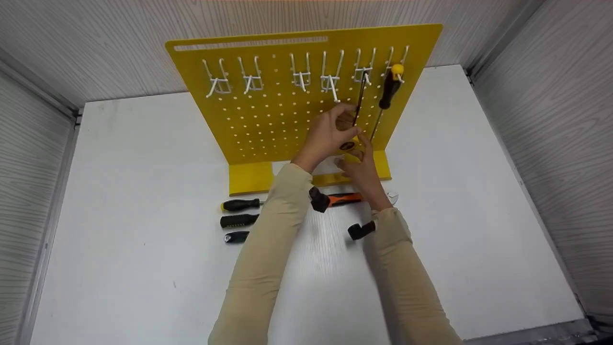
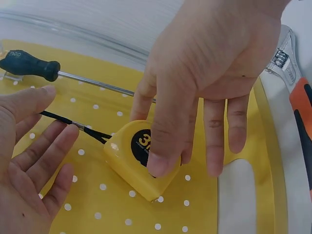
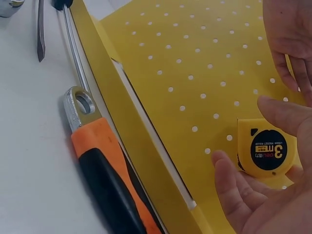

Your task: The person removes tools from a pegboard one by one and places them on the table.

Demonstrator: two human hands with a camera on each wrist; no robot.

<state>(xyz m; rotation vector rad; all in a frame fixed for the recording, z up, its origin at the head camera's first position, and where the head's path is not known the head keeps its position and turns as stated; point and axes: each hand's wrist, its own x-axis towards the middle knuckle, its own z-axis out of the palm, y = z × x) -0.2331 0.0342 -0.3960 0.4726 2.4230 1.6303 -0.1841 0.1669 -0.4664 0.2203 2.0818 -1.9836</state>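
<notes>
A yellow tape measure (image 2: 131, 161) hangs low against the yellow pegboard (image 1: 268, 115). Its black strap (image 1: 359, 98) runs straight up to the second hook (image 1: 368, 76) from the right. My left hand (image 1: 330, 129) is around the strap; in the left wrist view its fingers (image 2: 58, 141) lie loose, with thumb and fingertips apart. Below, my right hand (image 1: 361, 167) has thumb and fingers either side of the tape measure, the other fingers extended. The tape's round label shows fully in the right wrist view; whether the thumb touches the case, I cannot tell.
A screwdriver (image 1: 390, 88) hangs on the rightmost hook, beside the strap. An orange-and-black adjustable wrench (image 1: 345, 199) lies before the board's base, partly under my right arm. Several dark-handled tools, including a yellow-ended screwdriver (image 1: 241, 205), lie left of my left sleeve.
</notes>
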